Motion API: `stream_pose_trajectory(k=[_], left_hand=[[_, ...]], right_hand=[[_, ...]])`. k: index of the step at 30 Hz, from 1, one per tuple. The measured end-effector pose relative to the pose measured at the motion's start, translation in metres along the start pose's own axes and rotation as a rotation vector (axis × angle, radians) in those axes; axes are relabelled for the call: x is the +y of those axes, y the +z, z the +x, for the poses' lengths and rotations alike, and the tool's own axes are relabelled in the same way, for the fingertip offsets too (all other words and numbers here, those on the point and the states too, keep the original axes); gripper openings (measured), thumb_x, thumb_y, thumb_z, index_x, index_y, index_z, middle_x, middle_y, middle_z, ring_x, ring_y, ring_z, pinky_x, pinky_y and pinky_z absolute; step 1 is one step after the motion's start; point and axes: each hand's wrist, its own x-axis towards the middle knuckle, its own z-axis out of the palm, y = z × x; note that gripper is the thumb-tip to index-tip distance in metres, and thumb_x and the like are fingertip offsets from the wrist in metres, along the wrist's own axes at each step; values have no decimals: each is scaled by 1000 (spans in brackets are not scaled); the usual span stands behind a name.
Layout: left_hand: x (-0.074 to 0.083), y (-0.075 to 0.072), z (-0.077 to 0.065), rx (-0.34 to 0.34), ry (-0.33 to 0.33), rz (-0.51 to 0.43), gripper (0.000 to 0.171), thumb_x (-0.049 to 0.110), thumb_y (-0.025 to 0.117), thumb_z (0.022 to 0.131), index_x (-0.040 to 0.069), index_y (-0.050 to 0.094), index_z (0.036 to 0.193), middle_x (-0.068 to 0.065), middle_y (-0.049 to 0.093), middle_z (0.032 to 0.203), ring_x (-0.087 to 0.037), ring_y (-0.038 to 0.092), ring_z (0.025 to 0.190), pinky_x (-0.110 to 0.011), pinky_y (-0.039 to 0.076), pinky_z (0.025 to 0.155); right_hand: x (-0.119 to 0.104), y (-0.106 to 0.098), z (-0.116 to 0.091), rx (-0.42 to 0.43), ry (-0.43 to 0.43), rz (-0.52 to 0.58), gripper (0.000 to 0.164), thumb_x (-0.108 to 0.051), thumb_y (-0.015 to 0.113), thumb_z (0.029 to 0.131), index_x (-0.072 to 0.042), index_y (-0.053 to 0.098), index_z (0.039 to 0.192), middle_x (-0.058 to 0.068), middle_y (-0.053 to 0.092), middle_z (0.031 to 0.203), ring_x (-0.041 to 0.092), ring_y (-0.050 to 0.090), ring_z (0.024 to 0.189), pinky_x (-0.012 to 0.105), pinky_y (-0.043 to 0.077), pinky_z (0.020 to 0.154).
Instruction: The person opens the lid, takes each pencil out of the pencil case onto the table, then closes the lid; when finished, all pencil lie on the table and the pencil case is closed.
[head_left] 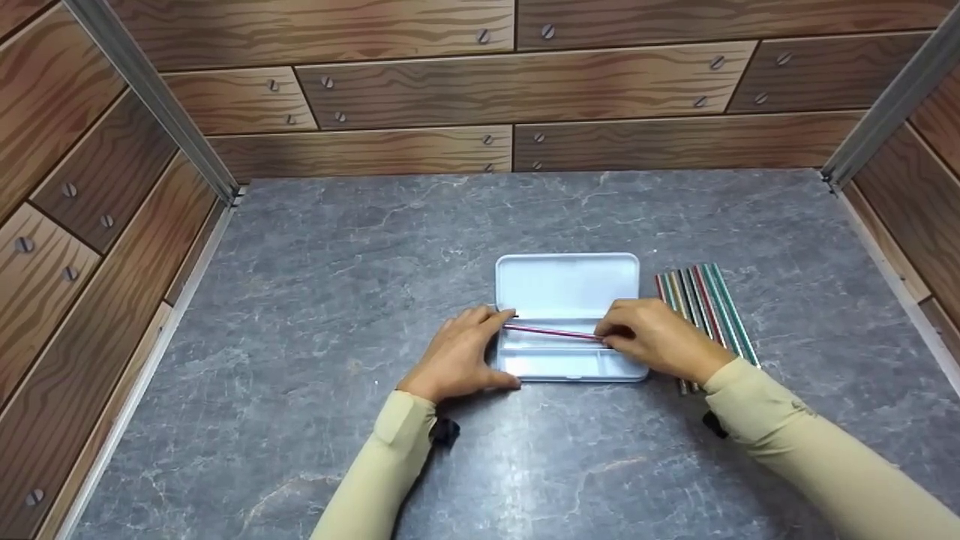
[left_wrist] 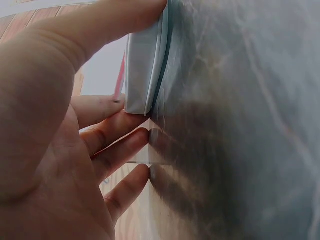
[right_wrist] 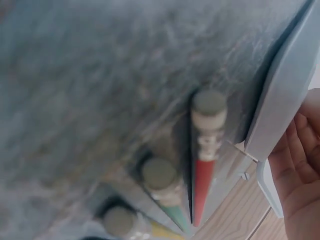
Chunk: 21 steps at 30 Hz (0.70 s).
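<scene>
A white pencil case (head_left: 567, 285) lies with its lid folded back on the table. Over its upper compartment, slightly slanted, is a pink pencil (head_left: 551, 331). The right hand (head_left: 660, 337) pinches the pencil's right end between thumb and fingers. At the case's left side is the left hand (head_left: 465, 356), thumb by the front corner and index finger near the hinge. In the left wrist view the thumb and fingers span the case wall (left_wrist: 142, 75), and the pencil's left end (left_wrist: 118, 95) meets the index fingertip. The right fingertips are hidden behind the case in the right wrist view.
A row of several striped pencils (head_left: 709, 300) lies right of the case, partly under the right forearm. Up close, a red pencil (right_wrist: 203, 185) shows its eraser end. The grey marbled table (head_left: 360, 247) is bounded by wood-patterned walls (head_left: 405, 90).
</scene>
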Motion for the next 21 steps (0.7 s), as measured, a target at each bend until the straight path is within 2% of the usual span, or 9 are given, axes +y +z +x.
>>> stream_pose_trajectory(k=[7, 15, 21], left_hand=[[-1, 1, 1, 0, 1, 23, 106, 52, 98, 83, 15, 50, 170, -10, 63, 149, -30, 59, 140, -51, 49, 119], [-1, 1, 1, 3, 10, 11, 105, 50, 98, 83, 15, 50, 170, -11, 64, 149, -31, 60, 139, -52, 48, 120], [-1, 1, 0, 1, 5, 2, 106, 50, 99, 82, 16, 50, 170, -12, 63, 153, -33, 58, 143, -52, 47, 123]], right_hand=[[2, -1, -6, 51, 39, 44, 15, -2, 85, 95, -14, 86, 105, -3, 81, 98, 11, 73, 89, 33, 65, 82], [4, -10, -21, 148, 120, 179, 19, -3, 86, 96, -18, 87, 107, -5, 83, 102, 2, 73, 94, 26, 66, 86], [15, -16, -36, 240, 182, 256, 18, -3, 87, 95, -16, 88, 108, 1, 83, 102, -3, 69, 91, 13, 59, 82]])
